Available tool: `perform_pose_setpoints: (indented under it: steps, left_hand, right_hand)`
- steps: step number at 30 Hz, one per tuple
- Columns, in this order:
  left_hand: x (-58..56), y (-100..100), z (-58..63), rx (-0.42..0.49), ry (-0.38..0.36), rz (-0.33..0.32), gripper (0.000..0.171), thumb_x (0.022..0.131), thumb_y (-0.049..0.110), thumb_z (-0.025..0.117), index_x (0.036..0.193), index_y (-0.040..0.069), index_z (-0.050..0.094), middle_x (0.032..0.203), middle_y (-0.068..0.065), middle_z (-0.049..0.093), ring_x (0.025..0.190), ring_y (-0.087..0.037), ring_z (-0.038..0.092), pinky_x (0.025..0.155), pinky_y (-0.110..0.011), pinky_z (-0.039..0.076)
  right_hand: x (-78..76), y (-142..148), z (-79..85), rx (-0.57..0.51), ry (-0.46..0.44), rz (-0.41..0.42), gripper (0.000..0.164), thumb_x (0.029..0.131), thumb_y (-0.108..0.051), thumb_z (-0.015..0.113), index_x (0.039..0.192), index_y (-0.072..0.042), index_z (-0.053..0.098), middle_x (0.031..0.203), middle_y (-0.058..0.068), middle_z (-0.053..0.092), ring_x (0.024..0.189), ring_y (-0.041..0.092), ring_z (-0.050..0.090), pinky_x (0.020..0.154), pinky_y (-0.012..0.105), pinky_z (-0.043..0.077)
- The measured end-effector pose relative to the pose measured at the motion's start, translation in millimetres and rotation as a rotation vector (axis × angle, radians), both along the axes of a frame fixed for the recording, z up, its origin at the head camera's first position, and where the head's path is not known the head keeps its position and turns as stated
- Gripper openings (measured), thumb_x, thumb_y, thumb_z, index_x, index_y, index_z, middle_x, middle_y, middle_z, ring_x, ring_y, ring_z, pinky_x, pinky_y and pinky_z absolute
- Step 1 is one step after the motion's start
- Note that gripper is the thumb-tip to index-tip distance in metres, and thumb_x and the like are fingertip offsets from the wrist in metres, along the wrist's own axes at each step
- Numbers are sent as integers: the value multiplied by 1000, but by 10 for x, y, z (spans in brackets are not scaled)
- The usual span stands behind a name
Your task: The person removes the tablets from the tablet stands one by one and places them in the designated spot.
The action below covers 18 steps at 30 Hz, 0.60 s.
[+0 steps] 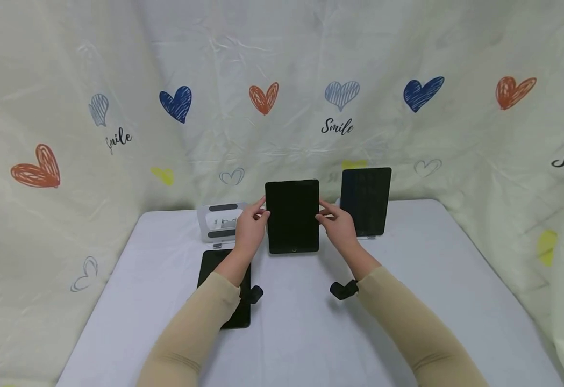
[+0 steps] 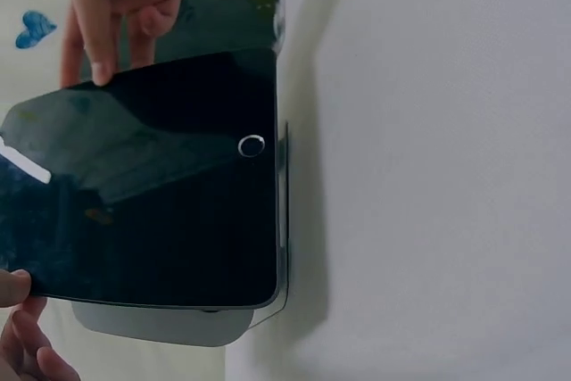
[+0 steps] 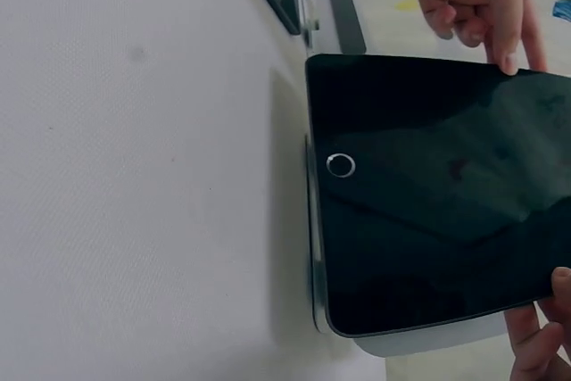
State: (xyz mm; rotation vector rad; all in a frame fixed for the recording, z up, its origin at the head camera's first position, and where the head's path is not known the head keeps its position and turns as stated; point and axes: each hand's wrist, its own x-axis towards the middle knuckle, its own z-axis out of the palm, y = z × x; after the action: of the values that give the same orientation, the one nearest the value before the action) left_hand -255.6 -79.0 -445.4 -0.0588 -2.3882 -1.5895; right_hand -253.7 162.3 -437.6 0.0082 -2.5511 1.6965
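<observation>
A black tablet [image 1: 293, 221] stands upright at the middle of the table, its home button at the bottom. My left hand [image 1: 251, 226] pinches its left side edge between thumb and fingers. On the opposite edge, my right hand [image 1: 341, 227] grips it the same way. Both wrist views show part of a pale stand [image 2: 169, 324] behind this tablet; whether the tablet's weight rests on it I cannot tell. Under my left forearm a second tablet [image 1: 214, 262] lies flat, partly covered by the arm.
To the left is a white stand [image 1: 203, 224] with grey pads and no tablet on it. A third tablet [image 1: 366, 201] leans upright on a stand at the right. A patterned curtain [image 1: 301, 150] hangs behind the white-covered table [image 1: 432, 279].
</observation>
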Motion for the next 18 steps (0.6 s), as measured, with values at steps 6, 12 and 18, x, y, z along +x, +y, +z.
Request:
perform_pose_setpoints:
  steps: [6,12,18]
  left_hand:
    - [60,-20,2,2,-78,-6,44,97,22,65,141,27,58,101,-3,66,84,-19,56,67,-30,45]
    - [120,-30,-28,-9,-131,-33,47,97,23,65,143,27,56,102,-4,67,86,-19,57,68,-31,48]
    - [190,-32,-98,-40,-178,-56,47,97,22,66,143,24,56,102,-4,67,87,-20,59,69,-31,49]
  right_hand:
    - [49,34,42,24,-53,39,48,99,-16,62,146,-21,51,119,14,62,102,28,65,65,30,45]
    - [90,64,43,63,-99,60,50,99,-14,62,148,-18,50,118,15,64,96,35,63,60,29,43]
    - [178,96,47,69,-164,90,50,99,-12,61,147,-14,50,116,16,66,94,35,64,61,28,44]
